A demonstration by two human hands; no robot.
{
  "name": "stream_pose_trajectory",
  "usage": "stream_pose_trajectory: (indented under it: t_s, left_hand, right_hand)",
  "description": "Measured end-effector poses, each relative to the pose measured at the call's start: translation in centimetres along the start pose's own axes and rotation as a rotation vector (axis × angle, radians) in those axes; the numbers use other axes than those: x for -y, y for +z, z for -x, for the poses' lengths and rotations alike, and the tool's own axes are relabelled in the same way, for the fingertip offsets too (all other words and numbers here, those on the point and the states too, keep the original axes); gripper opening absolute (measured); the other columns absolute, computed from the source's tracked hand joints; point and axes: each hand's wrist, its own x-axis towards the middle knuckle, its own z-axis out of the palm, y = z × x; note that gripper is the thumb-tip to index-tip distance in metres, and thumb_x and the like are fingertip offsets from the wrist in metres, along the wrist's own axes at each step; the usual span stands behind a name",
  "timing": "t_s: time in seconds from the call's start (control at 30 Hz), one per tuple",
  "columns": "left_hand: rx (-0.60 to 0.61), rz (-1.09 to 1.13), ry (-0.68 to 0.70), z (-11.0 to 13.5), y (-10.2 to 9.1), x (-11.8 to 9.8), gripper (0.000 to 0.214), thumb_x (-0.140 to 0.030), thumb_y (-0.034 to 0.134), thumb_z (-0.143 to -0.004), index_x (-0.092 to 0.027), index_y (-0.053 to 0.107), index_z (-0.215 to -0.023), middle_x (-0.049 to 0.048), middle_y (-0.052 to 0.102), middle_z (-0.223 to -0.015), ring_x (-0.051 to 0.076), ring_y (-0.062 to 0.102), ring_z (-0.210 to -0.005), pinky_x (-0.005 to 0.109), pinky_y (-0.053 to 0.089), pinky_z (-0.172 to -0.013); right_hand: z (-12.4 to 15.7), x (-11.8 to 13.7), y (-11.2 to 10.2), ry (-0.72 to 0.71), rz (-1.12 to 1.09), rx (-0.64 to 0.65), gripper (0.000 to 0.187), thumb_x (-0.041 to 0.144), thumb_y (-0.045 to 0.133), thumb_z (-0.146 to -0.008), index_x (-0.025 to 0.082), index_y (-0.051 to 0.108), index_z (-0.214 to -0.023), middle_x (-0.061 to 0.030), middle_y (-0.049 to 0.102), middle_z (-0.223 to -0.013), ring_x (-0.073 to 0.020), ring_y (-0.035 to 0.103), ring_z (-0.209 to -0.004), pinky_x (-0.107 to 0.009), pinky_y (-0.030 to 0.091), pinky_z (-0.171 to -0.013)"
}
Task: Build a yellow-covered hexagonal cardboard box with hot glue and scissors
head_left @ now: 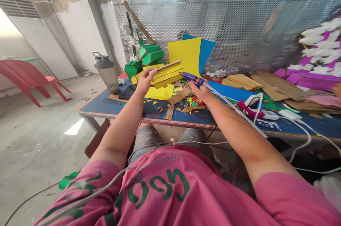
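Note:
My left hand (146, 80) is closed on the left end of a yellow cardboard box shape (169, 75), holding it tilted above the table. A blue glue gun (192, 78) is in my right hand (201, 89), its tip close to the box's right end; I cannot tell if they touch. A long pale glue stick (234, 107) trails from the gun's back along my forearm. Below lie a yellow sheet (161, 92) and torn cardboard scraps (181, 95). Behind the box stand a yellow sheet (185, 54) and a blue sheet (209, 54).
Green box shapes (151, 54) and a grey-lidded bottle (105, 71) stand at the left. Brown cardboard sheets (277, 84), a power strip with white cables (290, 114) and purple pieces with white flowers (306, 77) lie right. A perforated metal panel (239, 31) closes the back.

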Motion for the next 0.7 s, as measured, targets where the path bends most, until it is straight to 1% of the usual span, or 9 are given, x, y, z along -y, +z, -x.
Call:
stream_pose_trajectory:
  t_s: [0.07,0.13,0.27,0.33,0.5,0.7]
  left_hand:
    - [0.0,0.0,-0.005,-0.02,0.01,-0.01,0.064,-0.08,0.077,-0.09,-0.026,0.08,-0.125,0.0083,0.074,-0.114,0.021,0.074,-0.092,0.023,0.06,-0.059]
    - [0.004,-0.003,-0.007,-0.02,0.01,-0.04,0.064,-0.08,0.076,-0.091,-0.026,0.079,-0.125,0.0079,0.074,-0.114,0.021,0.074,-0.091,0.023,0.061,-0.06]
    - [-0.004,0.004,-0.005,0.06,0.02,-0.16,0.064,-0.08,0.076,-0.091,-0.026,0.079,-0.125,0.0072,0.074,-0.112,0.02,0.074,-0.089,0.023,0.06,-0.059]
    - [-0.009,0.007,0.004,0.11,0.03,-0.22,0.063,-0.079,0.076,-0.09,-0.026,0.08,-0.123,0.0071,0.074,-0.111,0.02,0.073,-0.09,0.022,0.058,-0.058]
    - [-0.016,0.002,0.021,0.15,0.04,-0.23,0.064,-0.081,0.075,-0.091,-0.026,0.078,-0.123,0.007,0.074,-0.109,0.021,0.074,-0.089,0.026,0.061,-0.06]
    - [-0.01,0.003,0.02,-0.08,-0.02,0.02,0.072,-0.087,0.074,-0.088,-0.026,0.077,-0.126,0.0083,0.073,-0.111,0.022,0.074,-0.09,0.029,0.064,-0.063]
  right_hand:
    - [-0.09,-0.22,-0.11,0.005,0.019,-0.021,0.059,0.078,0.061,-0.102,0.03,0.062,-0.069,-0.0053,0.067,-0.063,-0.0286,0.066,-0.065,-0.045,0.056,-0.068]
    - [-0.12,-0.44,-0.18,0.014,0.004,-0.036,0.058,0.078,0.061,-0.103,0.029,0.065,-0.071,-0.0051,0.067,-0.063,-0.0286,0.067,-0.066,-0.045,0.057,-0.068]
    - [-0.03,-0.77,-0.17,0.027,-0.065,-0.055,0.055,0.08,0.063,-0.102,0.029,0.074,-0.085,-0.0046,0.07,-0.066,-0.0302,0.072,-0.072,-0.045,0.061,-0.072]
    - [0.01,-0.79,-0.15,0.024,-0.077,-0.054,0.054,0.081,0.064,-0.101,0.029,0.074,-0.09,-0.0041,0.07,-0.067,-0.0305,0.072,-0.071,-0.047,0.062,-0.073]
    - [0.11,-0.56,-0.21,0.015,-0.079,-0.044,0.053,0.082,0.063,-0.101,0.031,0.069,-0.088,-0.0024,0.067,-0.064,-0.0302,0.069,-0.069,-0.049,0.063,-0.074]
    - [0.02,-0.4,-0.14,-0.012,-0.045,-0.031,0.057,0.082,0.058,-0.104,0.03,0.065,-0.081,-0.0048,0.068,-0.069,-0.0295,0.068,-0.072,-0.046,0.059,-0.073]
